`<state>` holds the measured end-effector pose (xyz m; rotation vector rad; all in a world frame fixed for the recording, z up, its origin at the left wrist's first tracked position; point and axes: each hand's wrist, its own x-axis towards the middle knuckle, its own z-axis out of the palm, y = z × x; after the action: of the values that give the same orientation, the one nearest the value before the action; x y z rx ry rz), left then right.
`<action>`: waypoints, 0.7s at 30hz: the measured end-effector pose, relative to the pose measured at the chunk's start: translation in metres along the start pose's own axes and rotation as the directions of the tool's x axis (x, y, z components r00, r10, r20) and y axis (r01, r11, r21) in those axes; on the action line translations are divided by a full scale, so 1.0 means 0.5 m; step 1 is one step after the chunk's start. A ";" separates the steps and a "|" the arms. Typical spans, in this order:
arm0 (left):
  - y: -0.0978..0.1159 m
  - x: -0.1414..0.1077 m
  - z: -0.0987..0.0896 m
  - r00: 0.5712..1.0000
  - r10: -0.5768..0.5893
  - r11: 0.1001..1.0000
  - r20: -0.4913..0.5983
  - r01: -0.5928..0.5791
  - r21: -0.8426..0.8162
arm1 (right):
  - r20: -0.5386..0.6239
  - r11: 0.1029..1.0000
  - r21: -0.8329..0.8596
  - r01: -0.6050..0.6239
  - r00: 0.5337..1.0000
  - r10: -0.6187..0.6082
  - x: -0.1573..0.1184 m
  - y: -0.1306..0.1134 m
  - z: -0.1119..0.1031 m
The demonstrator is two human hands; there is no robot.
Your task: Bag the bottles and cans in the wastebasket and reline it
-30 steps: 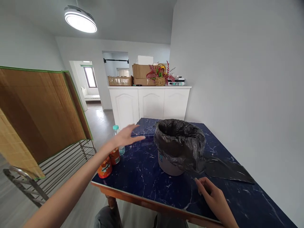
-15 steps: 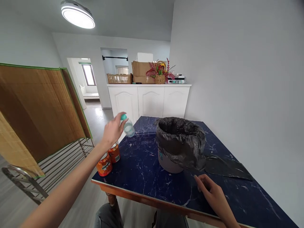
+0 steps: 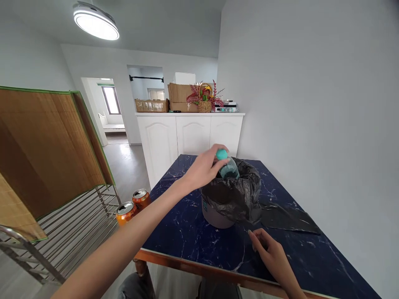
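Note:
My left hand (image 3: 207, 168) grips a clear plastic bottle (image 3: 230, 169) by its teal cap. The bottle is tilted, its lower end inside the mouth of a grey bin (image 3: 216, 218) lined with a black plastic bag (image 3: 240, 201) folded over the rim. My right hand (image 3: 272, 252) rests on the table near the front edge, right of the bin, fingers loosely curved and apart with nothing in them. Two orange drink cans (image 3: 125, 209) stand at the table's left corner, partly hidden by my left forearm; their tops are opened.
The dark blue marble-patterned table (image 3: 193, 245) has a wooden edge. A flat black plastic bag (image 3: 289, 218) lies right of the bin. Left of the table stands a metal rack (image 3: 75, 232) with a bamboo mat (image 3: 50, 145). Behind is a white cabinet (image 3: 193, 133) bearing boxes and a flower basket (image 3: 205, 106).
My left hand has carried the bottle rightward, from above the cans' side of the table to the bin's mouth. My right hand stays in about the same place. The view has shifted slightly.

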<state>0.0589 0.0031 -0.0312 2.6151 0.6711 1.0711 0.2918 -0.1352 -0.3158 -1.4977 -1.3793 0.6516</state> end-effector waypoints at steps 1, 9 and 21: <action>-0.004 0.000 0.011 0.996 0.002 1.000 0.089 -0.004 0.014 | -0.001 1.000 0.004 0.000 1.000 0.000 0.000 0.000 0.000; -0.008 -0.042 -0.056 0.999 -0.035 0.993 0.023 0.033 0.111 | 0.018 0.999 0.021 -0.028 0.999 0.028 -0.002 -0.007 -0.005; -0.209 -0.283 -0.237 0.654 -0.756 0.387 -0.008 0.458 0.801 | 0.005 0.999 -0.027 -0.034 0.999 0.034 -0.009 0.001 -0.006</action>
<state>-0.1474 0.0284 -0.0723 2.5221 2.1633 -0.0127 0.2938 -0.1402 -0.3158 -1.5447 -1.3740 0.6607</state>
